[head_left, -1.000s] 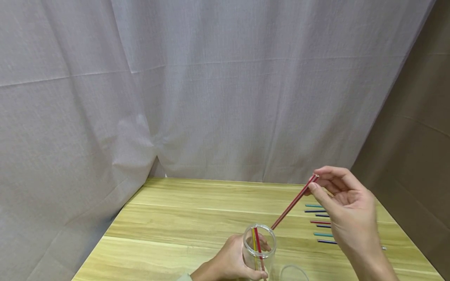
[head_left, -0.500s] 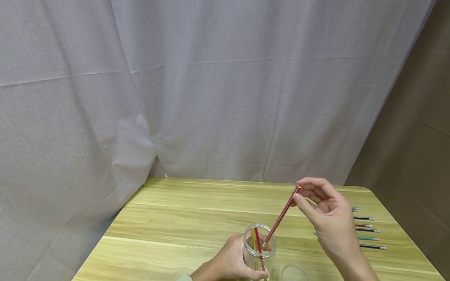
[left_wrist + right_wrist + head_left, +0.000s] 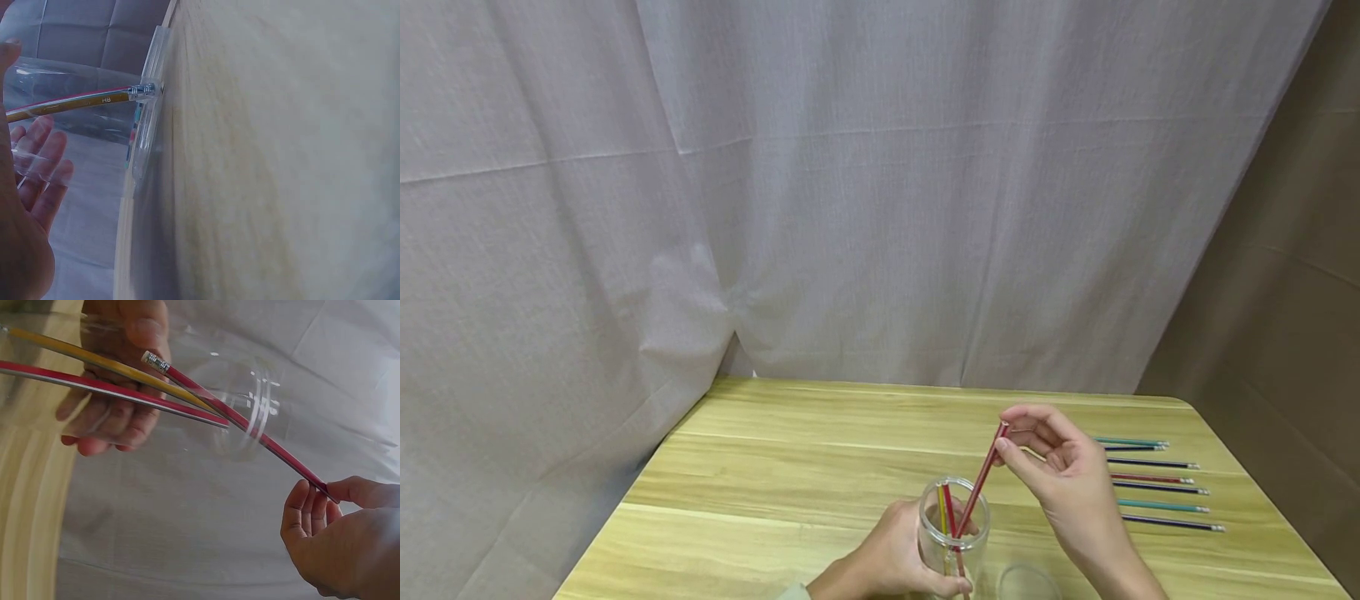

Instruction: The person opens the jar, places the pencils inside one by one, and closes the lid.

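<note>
In the head view my left hand [image 3: 891,554] curls round a clear jar [image 3: 951,550], which stands upright on the table. A yellow pencil [image 3: 94,357] and a red pencil [image 3: 112,392] lean inside the jar, eraser ends down. Thumb and fingertips of my right hand [image 3: 1063,483] pinch another red pencil [image 3: 985,475] near its unsharpened top end. That pencil slants through the jar's mouth; the right wrist view shows its white eraser end [image 3: 155,361] inside, above the jar's bottom. The left wrist view shows the left fingers [image 3: 47,150] through the clear wall.
Right of the jar, several pencils [image 3: 1157,506] in green, dark blue and red lie in a row on the wooden table [image 3: 760,467]. A clear round lid [image 3: 1028,582] lies beside the jar, partly cut off. Grey curtains [image 3: 865,250] hang behind.
My right hand has moved left and down, and the pinched red pencil has passed from outside the rim into the jar. The left hand and jar have stayed put.
</note>
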`<state>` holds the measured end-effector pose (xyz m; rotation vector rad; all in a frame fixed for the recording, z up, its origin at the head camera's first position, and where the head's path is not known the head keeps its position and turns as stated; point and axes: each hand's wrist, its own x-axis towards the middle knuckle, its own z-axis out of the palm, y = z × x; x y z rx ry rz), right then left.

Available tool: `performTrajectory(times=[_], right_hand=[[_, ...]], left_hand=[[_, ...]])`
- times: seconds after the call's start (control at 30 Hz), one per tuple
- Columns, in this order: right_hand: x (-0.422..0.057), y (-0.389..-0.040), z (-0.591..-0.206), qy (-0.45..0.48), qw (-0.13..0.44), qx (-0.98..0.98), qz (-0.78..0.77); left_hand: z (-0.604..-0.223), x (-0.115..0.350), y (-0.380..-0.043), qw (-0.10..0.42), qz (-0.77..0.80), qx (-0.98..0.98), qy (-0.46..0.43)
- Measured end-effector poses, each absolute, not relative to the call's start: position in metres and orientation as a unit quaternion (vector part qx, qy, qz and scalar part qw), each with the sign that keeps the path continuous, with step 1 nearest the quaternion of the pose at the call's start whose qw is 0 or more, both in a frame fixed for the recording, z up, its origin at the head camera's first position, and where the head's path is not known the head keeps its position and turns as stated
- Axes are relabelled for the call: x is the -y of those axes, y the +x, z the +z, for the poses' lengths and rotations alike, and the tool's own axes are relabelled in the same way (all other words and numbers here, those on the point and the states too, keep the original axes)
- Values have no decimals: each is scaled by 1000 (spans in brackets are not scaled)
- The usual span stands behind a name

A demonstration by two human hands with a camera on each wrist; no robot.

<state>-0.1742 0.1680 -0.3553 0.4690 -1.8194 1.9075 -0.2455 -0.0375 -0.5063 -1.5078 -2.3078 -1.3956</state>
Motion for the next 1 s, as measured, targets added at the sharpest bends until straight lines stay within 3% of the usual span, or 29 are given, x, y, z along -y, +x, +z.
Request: performTrajectory(times=[0.4, 0.83, 1.0], right_hand=[[-162, -177, -373, 144, 195, 707, 664], [-156, -178, -381, 131, 184, 751, 621], [-155, -180, -383, 139, 208, 756, 605]], left_hand=[[-508, 37, -247, 57, -439, 742, -504], [-508, 37, -247, 39, -452, 735, -503], [-507, 37, -246, 25, -458, 738, -496]])
